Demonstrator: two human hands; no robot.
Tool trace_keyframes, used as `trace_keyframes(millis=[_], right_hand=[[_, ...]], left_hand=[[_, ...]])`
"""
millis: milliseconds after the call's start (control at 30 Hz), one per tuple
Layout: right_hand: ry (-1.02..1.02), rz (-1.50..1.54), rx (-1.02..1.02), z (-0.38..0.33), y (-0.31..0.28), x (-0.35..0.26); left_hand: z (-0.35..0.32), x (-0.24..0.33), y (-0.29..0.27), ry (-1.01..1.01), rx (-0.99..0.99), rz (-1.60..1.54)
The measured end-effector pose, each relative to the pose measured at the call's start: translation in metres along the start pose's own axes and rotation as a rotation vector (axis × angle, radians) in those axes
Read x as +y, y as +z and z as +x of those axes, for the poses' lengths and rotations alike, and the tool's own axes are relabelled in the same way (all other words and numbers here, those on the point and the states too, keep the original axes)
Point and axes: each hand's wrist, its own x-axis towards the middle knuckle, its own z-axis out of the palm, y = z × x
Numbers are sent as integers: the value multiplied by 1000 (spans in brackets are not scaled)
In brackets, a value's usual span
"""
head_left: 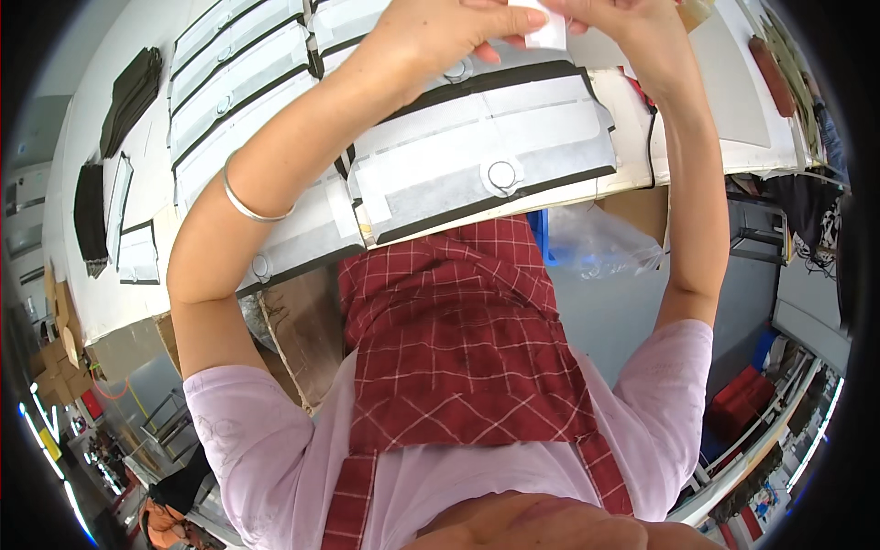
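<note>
At the top edge of the head view, my left hand (438,37) pinches a small white piece (547,33), paper or fabric, between thumb and fingers. The fingertips of my right hand (631,26) close on the upper edge of the same piece, and part of that hand is cut off by the frame. Below them lies a dark fabric panel (431,165) with white backing and a round ring mark (502,175) near its front edge. Similar panels (240,92) lie in rows to the left, beneath and beyond my left forearm.
The white table (110,302) runs across in front of me. Folded black cloth (131,99) and a black strip (90,218) lie at its left. A black cord (652,137) hangs over the front edge near my right forearm. A clear plastic bag (600,243) is below the edge.
</note>
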Motion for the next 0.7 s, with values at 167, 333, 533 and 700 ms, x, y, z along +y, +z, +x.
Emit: trace_keyframes(millis=[167, 333, 533, 700], right_hand=[[51, 53, 32, -11, -5, 12], [155, -20, 31, -23, -18, 19], [220, -116, -305, -60, -61, 32], [172, -162, -267, -66, -45, 51]], left_hand=[[3, -15, 9, -48, -46, -227], [-3, -4, 18, -66, 4, -98], [-26, -3, 18, 223, -99, 468], [-47, -18, 39, 659, -178, 771]])
